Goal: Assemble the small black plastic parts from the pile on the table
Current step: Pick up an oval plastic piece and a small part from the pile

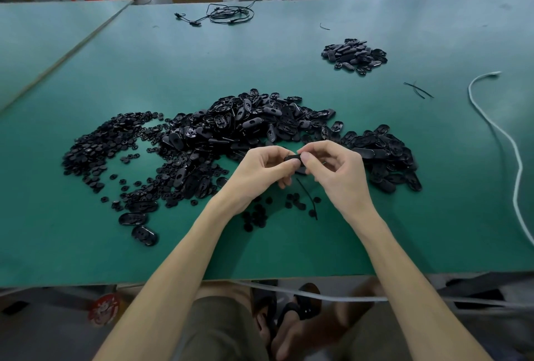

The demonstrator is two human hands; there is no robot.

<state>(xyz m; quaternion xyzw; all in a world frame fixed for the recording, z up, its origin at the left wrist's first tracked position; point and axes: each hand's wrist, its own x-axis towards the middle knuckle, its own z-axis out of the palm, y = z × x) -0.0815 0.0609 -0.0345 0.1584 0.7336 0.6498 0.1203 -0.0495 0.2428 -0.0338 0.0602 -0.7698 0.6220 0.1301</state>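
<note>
A big pile of black oval plastic shells (254, 123) covers the middle of the green table (202, 65), with a spread of small round black discs (98, 152) to its left. My left hand (260, 171) and my right hand (335, 169) meet just in front of the pile, a little above the table. Together they pinch one small black oval part (293, 159) between thumbs and fingertips; most of it is hidden by my fingers. A few loose discs (257, 216) lie under my wrists.
A smaller heap of black oval parts (354, 55) lies at the far right. A white cable (508, 141) runs down the right side, a black cable bundle (228, 13) sits at the far edge. Thin black strips (419, 90) lie near the heap. Cardboard boxes and orange stools stand beyond the table.
</note>
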